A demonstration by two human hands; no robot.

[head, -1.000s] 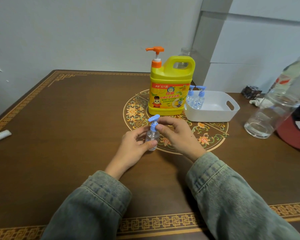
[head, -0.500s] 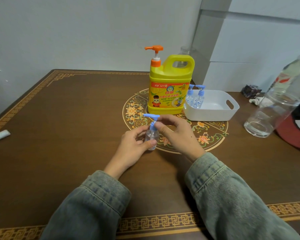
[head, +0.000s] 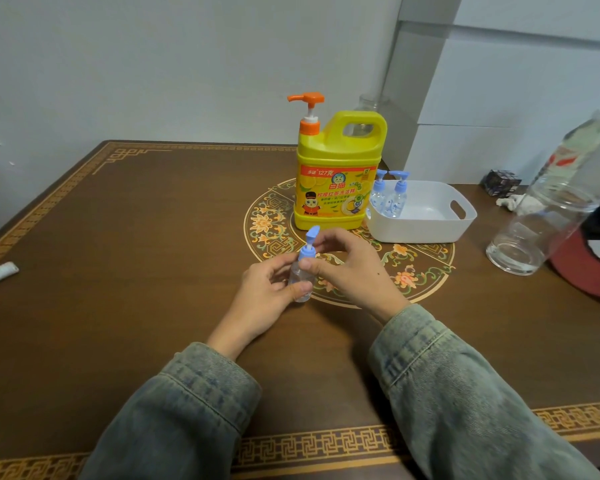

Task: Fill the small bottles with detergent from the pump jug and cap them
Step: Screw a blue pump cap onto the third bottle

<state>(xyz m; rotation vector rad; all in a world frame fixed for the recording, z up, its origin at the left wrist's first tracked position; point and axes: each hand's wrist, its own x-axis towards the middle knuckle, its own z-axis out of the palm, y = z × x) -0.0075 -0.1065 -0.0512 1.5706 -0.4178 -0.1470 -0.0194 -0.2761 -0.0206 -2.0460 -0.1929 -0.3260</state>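
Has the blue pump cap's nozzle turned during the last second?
Yes. The blue pump cap has rotated: its nozzle pointed left half a second ago, now toward the yellow jug.

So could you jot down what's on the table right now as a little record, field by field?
left hand: holds the small bottle by its body
right hand: fingers on the blue pump cap
pump jug: yellow, orange pump, upright behind the hands
white basket: right of the jug, with two capped bottles inside
clear jar: far right
table: brown, patterned centre
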